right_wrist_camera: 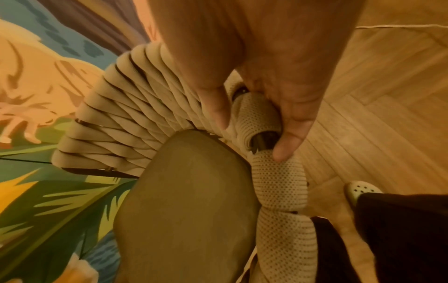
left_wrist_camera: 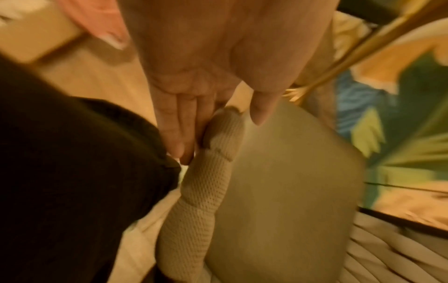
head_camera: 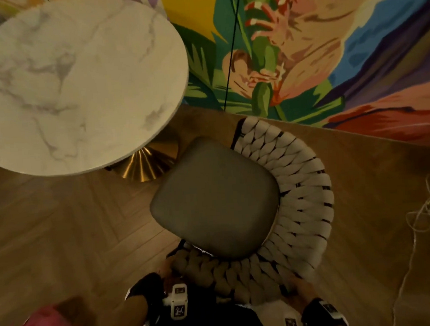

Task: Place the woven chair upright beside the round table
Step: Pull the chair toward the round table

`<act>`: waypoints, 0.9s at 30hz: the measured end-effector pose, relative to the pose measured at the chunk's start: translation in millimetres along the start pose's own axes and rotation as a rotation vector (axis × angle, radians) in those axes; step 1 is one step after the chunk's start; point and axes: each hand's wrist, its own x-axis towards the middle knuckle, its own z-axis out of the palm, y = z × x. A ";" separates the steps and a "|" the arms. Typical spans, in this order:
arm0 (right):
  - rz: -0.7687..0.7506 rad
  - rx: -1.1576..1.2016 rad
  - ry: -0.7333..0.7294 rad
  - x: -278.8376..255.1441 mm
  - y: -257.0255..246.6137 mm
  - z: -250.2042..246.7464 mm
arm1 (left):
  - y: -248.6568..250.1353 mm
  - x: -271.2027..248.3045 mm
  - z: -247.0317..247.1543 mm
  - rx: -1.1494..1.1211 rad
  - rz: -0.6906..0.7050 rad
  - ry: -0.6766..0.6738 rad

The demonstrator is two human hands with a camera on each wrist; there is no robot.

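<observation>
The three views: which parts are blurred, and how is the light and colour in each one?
Head view: dim and warm, round table smeared by motion, woven chair sharper, straight floor edges bowed by the wide lens. Left wrist view: strong orange cast, left hand and mural soft with blur. Right wrist view: same orange cast, yet sharper; the mesh weave under the right hand reads clearly.
</observation>
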 end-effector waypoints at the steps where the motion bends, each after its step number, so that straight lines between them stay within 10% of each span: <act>1: -0.003 0.013 0.007 0.4 -10.2 -1.6 | 5.6 -2.2 4.2 0.035 -0.011 -0.022; 9: -0.095 0.047 -0.005 -18.3 -134.8 30.1 | 99.6 -4.8 -3.4 0.372 0.199 -0.030; 19: -0.236 0.215 0.020 -2.1 -257.8 63.3 | 88.6 -2.8 -51.9 0.596 0.024 0.122; 27: -0.367 -0.065 -0.023 20.5 -256.5 33.2 | 169.1 -29.6 60.8 0.966 0.286 0.131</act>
